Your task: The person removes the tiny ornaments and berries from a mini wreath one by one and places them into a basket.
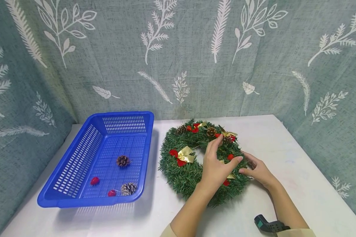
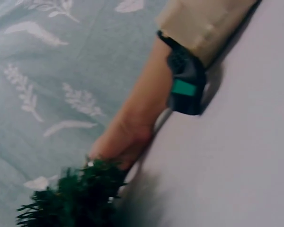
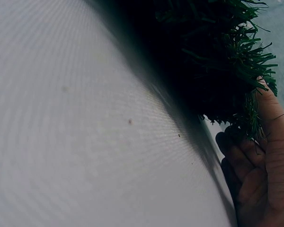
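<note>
A green wreath (image 1: 178, 174) with gold bows, red berries and pinecones lies on the white table. Over its right half reaches my left hand (image 1: 215, 168), thumb and fingers spread wide; the fingertips are near a pinecone (image 1: 226, 140) and a gold bow (image 1: 229, 134). My right hand (image 1: 259, 172) grips the wreath's right edge. In the right wrist view the thumb of that hand (image 3: 270, 175) lies against the green needles (image 3: 246, 66), with the other fingers low beside them. The left wrist view catches my right hand (image 2: 118, 146) behind the wreath (image 2: 85, 194).
On the left stands a blue plastic basket (image 1: 149, 144). Inside lie a brown pinecone (image 1: 123, 161), a frosted pinecone (image 1: 129, 189) and two red berries, one nearer the middle (image 1: 95, 180) and one by the front (image 1: 112, 193). A leaf-patterned curtain (image 1: 195, 89) encloses the table.
</note>
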Demonstrator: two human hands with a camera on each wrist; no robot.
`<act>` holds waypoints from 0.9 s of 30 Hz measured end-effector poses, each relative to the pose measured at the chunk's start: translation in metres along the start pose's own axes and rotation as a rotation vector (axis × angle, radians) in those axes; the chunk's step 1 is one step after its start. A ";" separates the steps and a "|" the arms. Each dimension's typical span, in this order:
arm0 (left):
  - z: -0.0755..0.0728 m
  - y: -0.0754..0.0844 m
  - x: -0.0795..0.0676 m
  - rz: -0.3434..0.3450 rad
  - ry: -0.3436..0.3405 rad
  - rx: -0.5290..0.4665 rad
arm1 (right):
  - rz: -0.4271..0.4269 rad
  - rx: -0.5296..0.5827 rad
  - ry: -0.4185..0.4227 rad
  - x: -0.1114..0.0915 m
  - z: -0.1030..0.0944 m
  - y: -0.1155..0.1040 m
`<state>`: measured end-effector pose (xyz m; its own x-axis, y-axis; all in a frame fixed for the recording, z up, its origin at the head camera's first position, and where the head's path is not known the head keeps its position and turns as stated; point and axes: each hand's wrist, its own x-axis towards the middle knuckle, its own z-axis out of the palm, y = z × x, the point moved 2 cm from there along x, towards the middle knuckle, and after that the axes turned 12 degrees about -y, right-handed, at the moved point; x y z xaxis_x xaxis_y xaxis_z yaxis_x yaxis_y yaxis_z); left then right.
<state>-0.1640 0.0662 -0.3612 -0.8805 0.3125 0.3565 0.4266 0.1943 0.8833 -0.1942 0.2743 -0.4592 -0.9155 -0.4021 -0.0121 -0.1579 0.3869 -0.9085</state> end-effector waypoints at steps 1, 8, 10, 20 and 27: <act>0.003 -0.002 0.000 -0.002 -0.002 0.000 | 0.000 0.002 0.002 0.000 0.000 0.000; 0.020 -0.011 0.002 -0.054 -0.044 0.056 | 0.017 0.015 -0.002 -0.001 0.000 0.000; 0.023 -0.012 0.003 -0.063 -0.063 0.080 | 0.015 0.011 -0.002 -0.001 -0.001 -0.001; 0.032 -0.024 0.006 -0.161 -0.104 0.163 | 0.020 -0.017 0.005 0.000 -0.001 -0.003; 0.035 -0.034 0.009 -0.237 -0.109 0.200 | 0.005 -0.013 0.004 0.000 -0.001 -0.003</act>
<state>-0.1791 0.0949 -0.3991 -0.9373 0.3327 0.1037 0.2542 0.4490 0.8566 -0.1939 0.2744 -0.4565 -0.9180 -0.3964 -0.0152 -0.1578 0.4000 -0.9028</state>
